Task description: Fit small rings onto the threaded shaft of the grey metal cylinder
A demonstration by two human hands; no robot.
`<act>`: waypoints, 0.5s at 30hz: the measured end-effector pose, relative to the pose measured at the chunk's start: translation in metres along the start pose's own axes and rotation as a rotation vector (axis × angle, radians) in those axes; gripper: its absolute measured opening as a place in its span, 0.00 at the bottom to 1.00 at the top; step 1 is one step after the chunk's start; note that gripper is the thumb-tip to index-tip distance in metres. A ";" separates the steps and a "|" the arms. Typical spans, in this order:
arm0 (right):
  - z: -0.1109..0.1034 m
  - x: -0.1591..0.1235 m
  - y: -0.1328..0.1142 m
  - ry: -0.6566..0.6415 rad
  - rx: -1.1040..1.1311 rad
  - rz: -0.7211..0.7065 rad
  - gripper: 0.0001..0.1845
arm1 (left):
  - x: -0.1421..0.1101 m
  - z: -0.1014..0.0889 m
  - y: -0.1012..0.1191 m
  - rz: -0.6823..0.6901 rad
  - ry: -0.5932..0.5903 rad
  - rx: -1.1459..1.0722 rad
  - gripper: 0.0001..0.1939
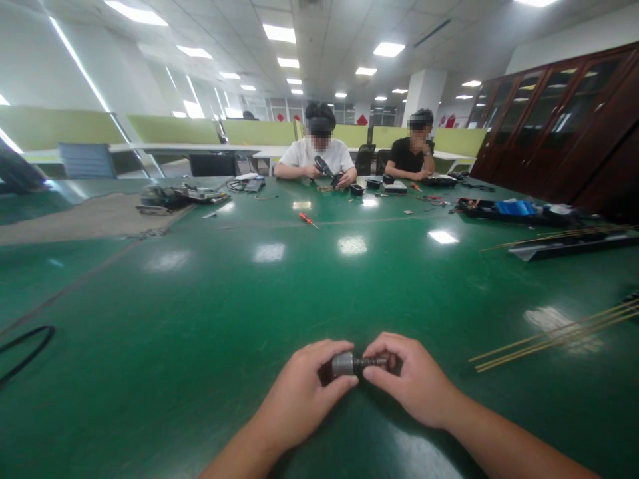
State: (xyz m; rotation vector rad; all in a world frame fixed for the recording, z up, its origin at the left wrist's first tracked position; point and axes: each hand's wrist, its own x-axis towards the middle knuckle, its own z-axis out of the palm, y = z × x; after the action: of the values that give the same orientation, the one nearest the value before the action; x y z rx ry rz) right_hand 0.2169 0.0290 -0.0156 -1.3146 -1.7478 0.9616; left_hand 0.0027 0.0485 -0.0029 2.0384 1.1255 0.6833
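Observation:
A small metal part with a grey cylinder point(342, 364) at one end and a dark ridged shaft point(367, 362) at the other lies level between my hands, just over the green table point(239, 293). Around the cylinder, the thumb and fingers of my left hand point(309, 382) are closed. My right hand point(414, 379) has its fingers curled about the shaft's free end, with the thumb along the near side. The cylinder's left end is partly covered by my left hand.
Thin brass-coloured rods point(549, 337) lie at the right, near a dark metal channel point(574, 246). A red screwdriver point(305, 218) rests farther back. A black cable loop point(30, 352) is at the left. Two people sit across the table, one holding a black power tool point(323, 166).

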 end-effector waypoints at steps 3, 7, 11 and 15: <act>0.000 0.000 0.000 0.008 -0.006 0.003 0.03 | 0.000 0.000 -0.001 0.004 0.006 -0.004 0.15; -0.001 0.000 -0.001 0.010 0.019 0.018 0.03 | -0.001 0.000 -0.002 0.013 0.023 -0.012 0.15; -0.001 -0.001 -0.001 0.014 0.026 0.040 0.03 | -0.002 0.000 -0.002 0.004 0.042 -0.016 0.15; 0.000 -0.001 0.000 0.010 0.041 0.038 0.04 | -0.003 0.000 -0.001 -0.012 0.061 -0.016 0.15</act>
State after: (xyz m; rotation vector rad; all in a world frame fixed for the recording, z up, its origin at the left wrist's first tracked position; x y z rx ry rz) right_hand 0.2169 0.0282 -0.0163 -1.3287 -1.6925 1.0053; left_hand 0.0008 0.0467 -0.0035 2.0080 1.1619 0.7505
